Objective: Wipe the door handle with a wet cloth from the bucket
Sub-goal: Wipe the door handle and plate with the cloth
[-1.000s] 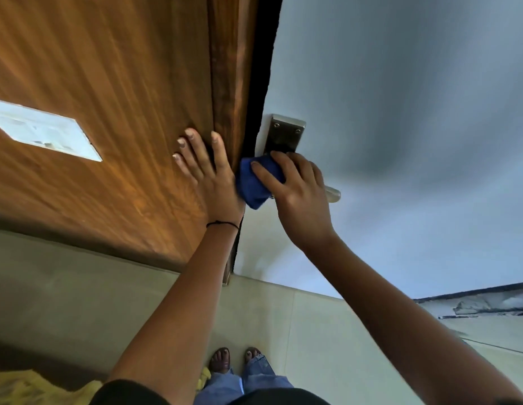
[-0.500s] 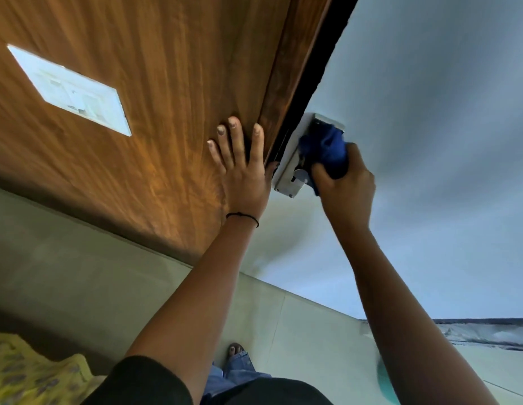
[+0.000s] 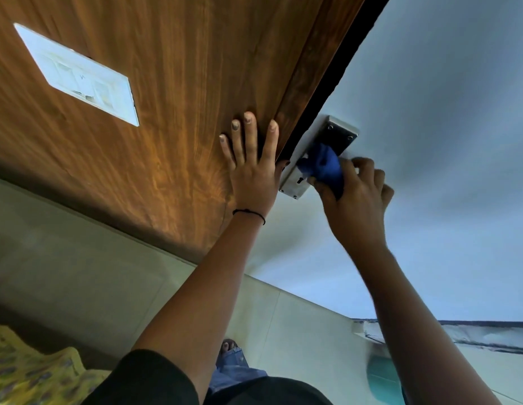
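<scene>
1. The handle plate, a metal backplate with a dark centre strip, screws at its corners and a keyhole near its lower end, is fixed to a pale grey door close to the door's dark edge.
2. The right hand reaches up to the lower half of the plate with the arm nearly straight and the wrist bent slightly toward the plate; the back of the hand faces the camera.
3. Its fingers are curled tight around a bunched blue cloth, which is pressed against the plate just above the keyhole.
4. The lever of the handle seems to lie under the cloth and fingers; motion blur there keeps it from being told for sure.
5. The left hand lies flat on the brown wooden panel just left of the plate, on the far side of the dark gap, with the fingers spread and pointing up. It grips nothing.
6. A thin black band circles the left wrist, and a dark sleeve covers the upper arm.
7. A white switch plate sits on the wood well to the left of the handle plate.
8. Far below the plate, on the tiled floor, part of a teal object shows behind the right forearm; it may be the bucket.
</scene>
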{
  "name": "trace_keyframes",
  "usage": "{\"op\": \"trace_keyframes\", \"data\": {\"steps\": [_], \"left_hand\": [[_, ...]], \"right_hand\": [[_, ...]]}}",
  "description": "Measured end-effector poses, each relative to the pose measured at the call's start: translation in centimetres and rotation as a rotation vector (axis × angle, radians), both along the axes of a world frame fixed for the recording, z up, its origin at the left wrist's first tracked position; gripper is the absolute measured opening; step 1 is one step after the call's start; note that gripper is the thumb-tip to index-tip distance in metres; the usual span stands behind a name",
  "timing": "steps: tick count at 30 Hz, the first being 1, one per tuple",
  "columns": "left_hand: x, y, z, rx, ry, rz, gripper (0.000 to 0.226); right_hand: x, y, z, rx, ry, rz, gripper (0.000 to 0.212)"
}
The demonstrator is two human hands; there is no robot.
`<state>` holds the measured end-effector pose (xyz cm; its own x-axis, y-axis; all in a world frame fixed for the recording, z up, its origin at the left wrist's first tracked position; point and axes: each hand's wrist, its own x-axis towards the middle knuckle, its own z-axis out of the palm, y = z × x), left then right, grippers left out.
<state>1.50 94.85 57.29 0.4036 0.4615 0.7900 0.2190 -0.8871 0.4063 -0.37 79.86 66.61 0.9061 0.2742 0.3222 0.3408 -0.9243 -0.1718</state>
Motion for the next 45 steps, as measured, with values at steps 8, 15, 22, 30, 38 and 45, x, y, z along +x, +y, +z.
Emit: {"op": "trace_keyframes", "data": {"steps": [8, 15, 22, 30, 38, 45], "left_hand": [[0.0, 0.2, 0.0, 0.003, 0.044, -0.016, 0.123], [-0.3, 0.2, 0.2, 0.007, 0.061, -0.02, 0.121], [-0.4, 0.1, 0.3, 0.018, 0.034, -0.016, 0.113], [-0.3, 0.3, 0.0, -0.003, 0.009, -0.027, 0.118], [-0.3, 0.4, 0.0, 0.011, -0.022, -0.008, 0.121], [-0.4, 0.3, 0.3, 0.035, -0.005, -0.04, 0.116]], "right_hand": [[2.3, -8.6, 1.3, 0.888, 0.795, -0.036, 0.034], [-1.4, -5.4, -5.1, 2.255, 1.039, 0.009, 0.05], [-2.5, 3.6, -5.7, 2.665, 1.103, 0.179, 0.057], [-2.5, -0.5, -7.0, 2.858, 0.894, 0.114, 0.064], [-3.0, 2.1, -4.0, 2.643, 0.971, 0.012, 0.06], [-2.8, -4.3, -1.6, 2.616, 0.719, -0.43, 0.036]]}}
